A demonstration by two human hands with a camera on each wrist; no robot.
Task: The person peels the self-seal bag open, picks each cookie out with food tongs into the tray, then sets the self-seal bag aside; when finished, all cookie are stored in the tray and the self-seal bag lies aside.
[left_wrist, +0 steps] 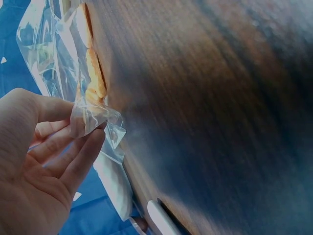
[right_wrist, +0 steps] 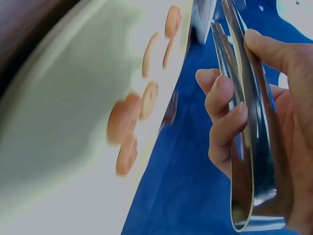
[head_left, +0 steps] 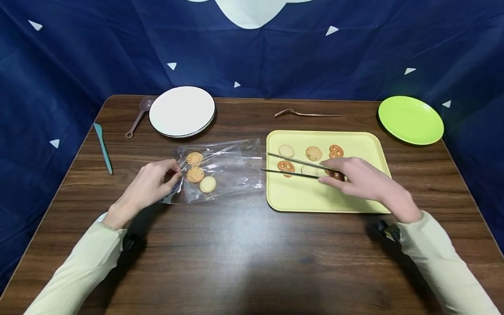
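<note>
My left hand (head_left: 155, 181) pinches the closed end of a clear plastic bag (head_left: 236, 168), thumb against fingers. Inside that bag lie a swirl cookie (head_left: 194, 159), a speckled round cookie (head_left: 195, 174) and a pale round cookie (head_left: 208, 184). In my right hand (head_left: 360, 179) is a pair of metal tongs (right_wrist: 257, 161), gripped between thumb and fingers. Their arms stand apart with nothing between the tips, which point left toward the bag's mouth. Below the tongs sits a yellow tray (head_left: 299, 201) with several cookies, among them pretzel-shaped ones (head_left: 336, 151), partly covered by the tongs and hand.
White plates (head_left: 182, 111) are stacked at the back left, beside a purple measuring spoon (head_left: 141, 114). A teal knife (head_left: 103, 148) lies near the left edge. Behind the tray is a copper-coloured fork (head_left: 311, 114). A green plate (head_left: 411, 120) stands at the back right.
</note>
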